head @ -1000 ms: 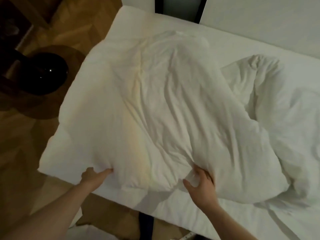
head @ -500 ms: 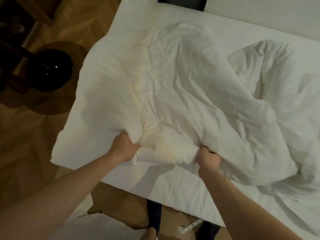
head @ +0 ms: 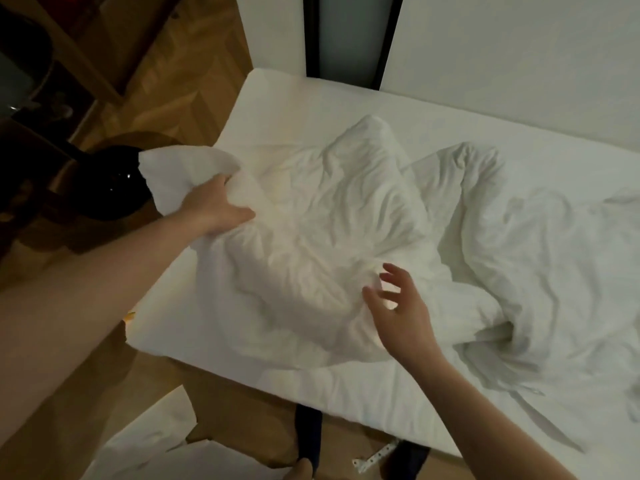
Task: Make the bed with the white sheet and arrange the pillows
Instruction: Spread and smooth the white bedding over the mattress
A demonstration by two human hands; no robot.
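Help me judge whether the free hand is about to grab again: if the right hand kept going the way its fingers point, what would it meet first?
Most likely the crumpled white sheet: the open right hand hovers just short of its folds, though depth is unclear.

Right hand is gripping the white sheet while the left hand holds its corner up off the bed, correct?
Not quite. In the head view the right hand is open, fingers spread, not gripping the white sheet. The left hand does hold its corner up off the bed.
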